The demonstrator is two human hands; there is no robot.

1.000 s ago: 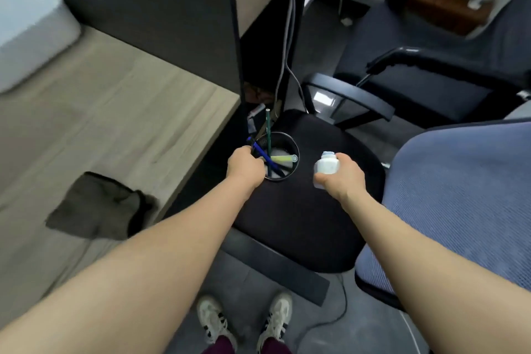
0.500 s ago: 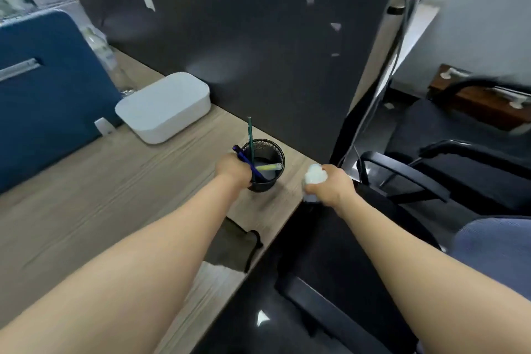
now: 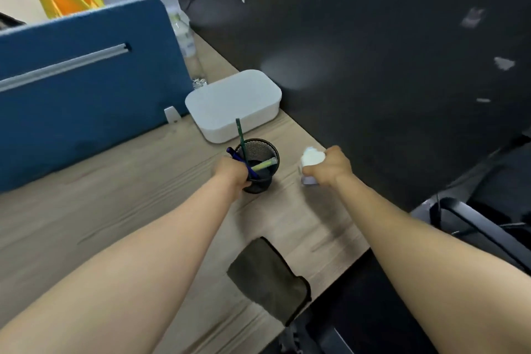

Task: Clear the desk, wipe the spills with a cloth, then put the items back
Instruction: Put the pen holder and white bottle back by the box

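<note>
Left hand: your left hand [image 3: 232, 171] grips the near side of the black mesh pen cup [image 3: 258, 165], fingers curled round its wall.
Right hand: your right hand [image 3: 330, 165] is closed round a small white bottle [image 3: 311, 158], thumb side towards you; the bottle's lower part shows below your fingers.
Pen cup: it stands on or just over the wooden desk [image 3: 115, 210], near the back right corner; contact with the surface cannot be told. A green pencil [image 3: 239, 135] stands up from it, a blue pen [image 3: 242, 162] leans towards your left hand, and a yellow-green marker [image 3: 265, 164] lies across the inside.
Bottle: just right of the cup, apart from it, low over the desk close to the right edge.
Cloth: a dark olive cloth [image 3: 268, 276] lies crumpled at the desk's right edge, between your forearms, well apart from the cup.
Surroundings: a white lidded box [image 3: 232, 103] sits just behind the cup; a blue divider panel [image 3: 86, 89] stands to the left, a dark partition [image 3: 373, 52] behind.
</note>
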